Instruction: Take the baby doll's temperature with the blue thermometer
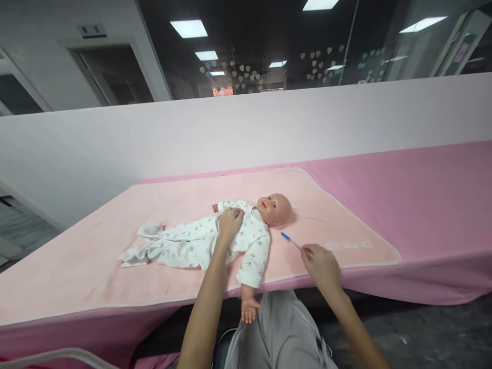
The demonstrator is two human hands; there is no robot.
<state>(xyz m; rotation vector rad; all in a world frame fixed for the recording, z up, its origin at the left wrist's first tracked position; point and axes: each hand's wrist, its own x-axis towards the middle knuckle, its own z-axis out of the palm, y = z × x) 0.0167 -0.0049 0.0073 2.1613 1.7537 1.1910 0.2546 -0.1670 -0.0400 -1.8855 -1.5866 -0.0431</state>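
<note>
In the head view, our left hand (230, 224) rests on the doll (246, 238), on a mat (184, 192) over the bench (423, 205); whether its grip closes, we cannot tell. Our right hand (322, 264) pinches one end of the stick (291, 240), near the doll's head (277, 209). Held far back, it could wobble; if we shift, the overhanging arm (249, 302) could snag us.

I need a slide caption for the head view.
Left hand on a clothed baby doll; right hand holding a blue-tipped stick.
</note>
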